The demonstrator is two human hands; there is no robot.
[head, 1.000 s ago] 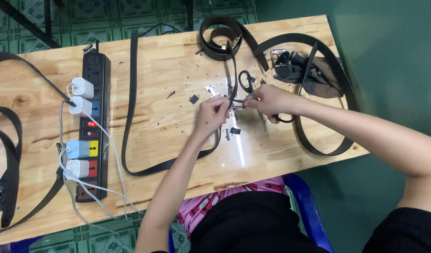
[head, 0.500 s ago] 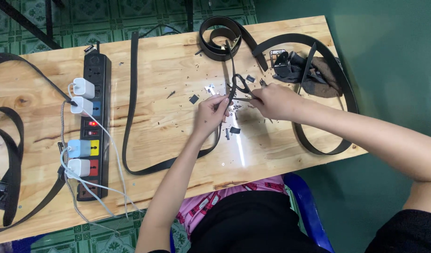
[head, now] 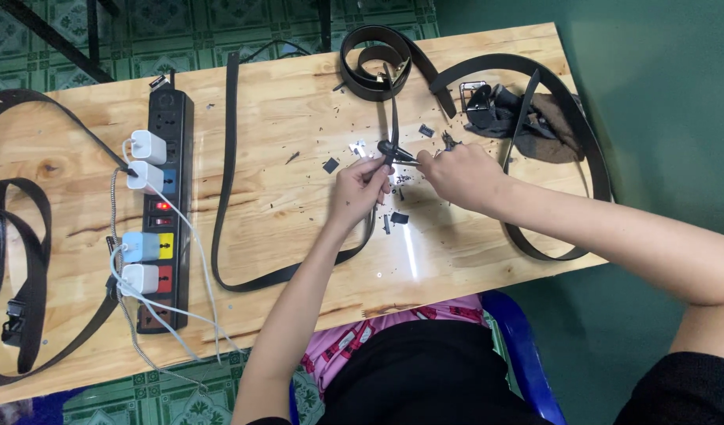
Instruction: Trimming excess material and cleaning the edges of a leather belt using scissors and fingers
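My left hand (head: 362, 186) pinches the end of a long black belt (head: 222, 197), which loops down the wooden table (head: 291, 102) and back up to my fingers. Close on its right, my right hand (head: 456, 175) grips a small black tool that looks like scissors (head: 395, 152). The tool's tip meets the belt end between the two hands. Small black offcuts (head: 330, 165) lie scattered around both hands.
A black power strip (head: 163, 236) with white chargers and cables lies at the left. A coiled belt (head: 374, 59) sits at the far edge, and a looped belt (head: 570, 126) surrounds a pile of buckles (head: 496, 106) at the right. More belts (head: 27, 236) hang off the left end.
Both hands have shifted slightly toward the far side of the table. The scissors-like tool now sits lower, right at the belt end.
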